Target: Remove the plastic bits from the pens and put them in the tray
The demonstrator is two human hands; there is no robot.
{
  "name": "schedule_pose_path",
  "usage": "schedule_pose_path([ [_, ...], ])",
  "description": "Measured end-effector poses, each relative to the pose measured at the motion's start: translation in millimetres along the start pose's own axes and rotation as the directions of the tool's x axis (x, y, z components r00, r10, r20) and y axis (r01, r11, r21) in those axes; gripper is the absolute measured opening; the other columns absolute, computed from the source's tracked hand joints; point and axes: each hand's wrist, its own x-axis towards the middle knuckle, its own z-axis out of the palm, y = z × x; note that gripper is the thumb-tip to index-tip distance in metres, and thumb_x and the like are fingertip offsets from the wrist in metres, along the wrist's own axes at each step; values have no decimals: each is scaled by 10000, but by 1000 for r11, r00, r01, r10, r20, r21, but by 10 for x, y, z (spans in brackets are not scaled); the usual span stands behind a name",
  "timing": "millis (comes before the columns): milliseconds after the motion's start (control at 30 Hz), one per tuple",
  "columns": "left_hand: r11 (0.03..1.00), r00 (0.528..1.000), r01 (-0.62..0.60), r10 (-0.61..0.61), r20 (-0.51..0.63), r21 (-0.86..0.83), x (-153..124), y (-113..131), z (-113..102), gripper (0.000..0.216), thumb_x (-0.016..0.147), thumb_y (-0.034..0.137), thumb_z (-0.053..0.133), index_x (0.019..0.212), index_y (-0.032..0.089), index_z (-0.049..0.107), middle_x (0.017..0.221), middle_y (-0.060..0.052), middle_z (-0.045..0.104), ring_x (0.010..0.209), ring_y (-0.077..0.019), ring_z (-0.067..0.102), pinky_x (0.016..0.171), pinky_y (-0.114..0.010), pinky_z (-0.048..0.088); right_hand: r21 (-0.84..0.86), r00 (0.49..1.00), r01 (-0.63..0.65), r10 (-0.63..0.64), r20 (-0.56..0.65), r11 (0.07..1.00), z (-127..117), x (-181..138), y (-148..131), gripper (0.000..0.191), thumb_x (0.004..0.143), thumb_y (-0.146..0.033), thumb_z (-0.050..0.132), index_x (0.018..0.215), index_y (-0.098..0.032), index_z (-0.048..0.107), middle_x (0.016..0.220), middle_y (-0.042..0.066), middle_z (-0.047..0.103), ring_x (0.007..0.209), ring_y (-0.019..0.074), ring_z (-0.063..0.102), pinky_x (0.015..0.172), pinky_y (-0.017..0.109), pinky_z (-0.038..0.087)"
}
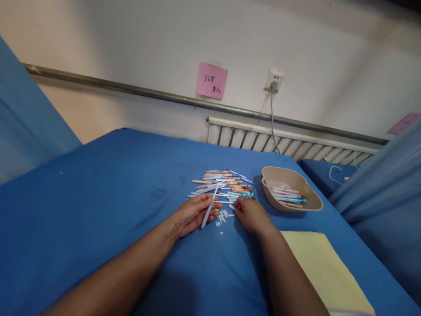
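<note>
Left hand (197, 215): thumb and fingers pinched round slim, smooth pale pen (207, 214), rounded end toward wearer, long axis slanting away and slightly right. Right hand (251, 213): fingers curled nearly together at pale-blue piece (232, 206); cannot tell whether gripped. Near fingers, small white bits (222, 215). Beyond, slender pens (217, 177) heaped, mostly crosswise. Rightward, curved beige tub (296, 176), blue cloth (115, 175) beneath.

Showing smooth plastic on the pens (213, 178); looking smooth and matt, like plastic, on the beige basket (291, 176); creasing softly as matt cloth on the blue sheet (131, 175); appearing as matt paper on the pink note (212, 80); gleaming dully as smooth metal along the rail (144, 91)
</note>
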Motion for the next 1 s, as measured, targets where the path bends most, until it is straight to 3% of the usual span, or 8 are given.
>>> schedule_pose_path([
  [100,999,1000,-17,18,-11,49,14,5,-12,235,787,265,685,945,156,550,794,-39,676,534,-77,597,478,-164,472,345,992,5,39,-120,939,75,52,49,121,721,-181,623,831,-205,579,737,19,642,675,163,571,625,264,368],
  [167,992,999,-49,50,-11,117,24,7,-22,251,769,296,699,921,157,555,749,-13,656,494,-57,551,434,-146,420,639,986,31,80,-143,769,110,92,49,133,734,-271,622,824,-215,542,681,-10,603,606,154,563,583,264,392],
  [233,975,995,-93,95,1,204,34,8,-33,265,756,334,703,892,157,560,726,-3,644,470,-49,515,405,-141,373,822,989,42,93,-115,568,112,122,20,192,740,-361,615,829,-214,530,629,-35,573,539,138,542,533,253,395],
  [300,948,991,-132,136,8,290,43,5,-41,276,749,365,697,868,154,564,716,0,638,457,-47,488,395,-146,353,900,991,40,100,-92,434,85,135,-21,239,737,-410,621,828,-203,544,572,-52,545,486,112,493,495,232,367],
  [500,873,989,-137,143,21,469,55,-23,-39,318,752,420,658,900,151,575,721,1,638,442,-57,476,374,-162,332,987,981,22,189,-52,156,15,123,-94,289,659,-392,731,764,-180,565,496,-80,460,418,57,345,441,207,264],
  [733,828,990,-138,130,53,543,42,-46,-39,325,752,429,642,908,153,570,704,8,648,415,-54,451,358,-162,303,998,991,-7,131,-2,67,22,127,-127,280,624,-363,767,716,-174,581,498,-85,437,412,54,337,439,215,248],
  [1000,823,993,-119,108,54,555,45,-32,-14,340,716,445,668,866,152,580,684,6,654,423,-60,474,374,-165,306,970,996,-32,84,12,240,62,123,-180,293,633,-399,759,730,-181,590,430,-81,458,399,71,345,436,219,210],
])
